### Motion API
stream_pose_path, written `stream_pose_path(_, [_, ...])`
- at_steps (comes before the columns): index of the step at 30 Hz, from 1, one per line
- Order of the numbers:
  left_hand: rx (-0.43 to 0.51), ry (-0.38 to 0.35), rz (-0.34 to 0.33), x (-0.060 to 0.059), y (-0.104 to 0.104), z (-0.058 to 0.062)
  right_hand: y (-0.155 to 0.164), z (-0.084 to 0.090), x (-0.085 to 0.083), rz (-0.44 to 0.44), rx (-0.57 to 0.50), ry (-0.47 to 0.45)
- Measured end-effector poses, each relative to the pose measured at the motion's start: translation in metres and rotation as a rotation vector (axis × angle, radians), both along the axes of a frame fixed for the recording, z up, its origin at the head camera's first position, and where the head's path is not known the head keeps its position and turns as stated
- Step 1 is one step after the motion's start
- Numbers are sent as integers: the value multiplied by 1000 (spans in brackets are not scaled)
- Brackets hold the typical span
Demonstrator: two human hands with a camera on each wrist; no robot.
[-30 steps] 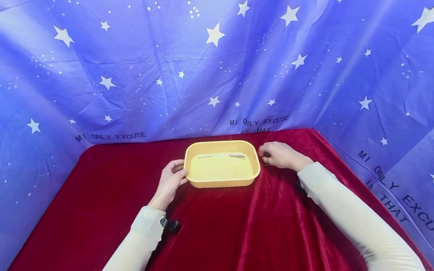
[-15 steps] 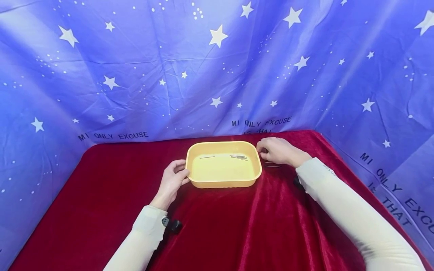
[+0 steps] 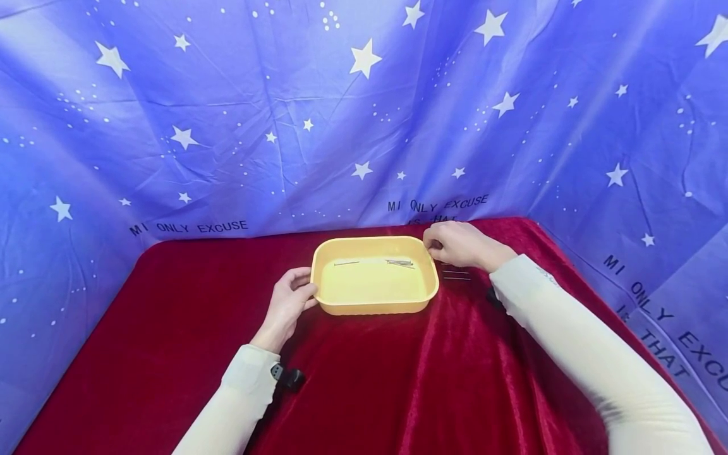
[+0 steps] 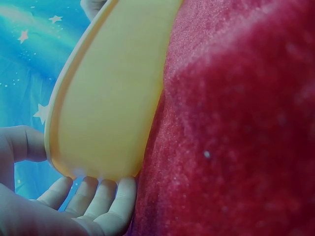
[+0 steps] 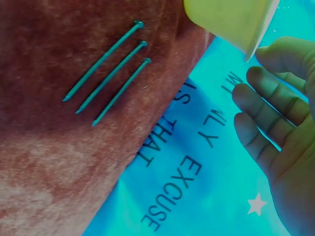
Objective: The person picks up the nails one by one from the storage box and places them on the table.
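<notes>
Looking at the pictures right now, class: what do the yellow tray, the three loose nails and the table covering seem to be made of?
Yellow tray: probably moulded plastic, smooth and matte, with rounded corners and a thin rolled rim. Three loose nails: likely metal, thin straight shanks with small flat heads and a dull sheen. Table covering: seemingly red velvet, soft nap that shines unevenly along its folds.

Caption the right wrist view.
Three nails lie side by side on red velvet cloth, right hand beside the yellow tray.

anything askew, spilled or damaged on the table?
Nothing spilled or damaged. Three long metal nails lie parallel on the red velvet cloth, beside the yellow plastic tray, which sits flat with a few nails inside. The left hand holds the tray's left edge; the right hand is at its far right corner.
</notes>
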State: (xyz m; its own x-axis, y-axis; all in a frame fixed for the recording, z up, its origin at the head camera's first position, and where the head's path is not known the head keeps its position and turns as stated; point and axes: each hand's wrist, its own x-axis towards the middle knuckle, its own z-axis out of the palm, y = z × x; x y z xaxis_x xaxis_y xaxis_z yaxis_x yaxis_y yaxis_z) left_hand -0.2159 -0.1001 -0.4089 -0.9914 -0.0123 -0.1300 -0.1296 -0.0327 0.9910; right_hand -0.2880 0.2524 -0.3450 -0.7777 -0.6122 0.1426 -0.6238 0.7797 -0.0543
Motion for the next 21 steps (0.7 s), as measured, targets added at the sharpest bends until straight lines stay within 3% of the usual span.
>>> stream_pose_path(21, [2,7,-11,0,-2,0,-37,10,-6,45,7,-13])
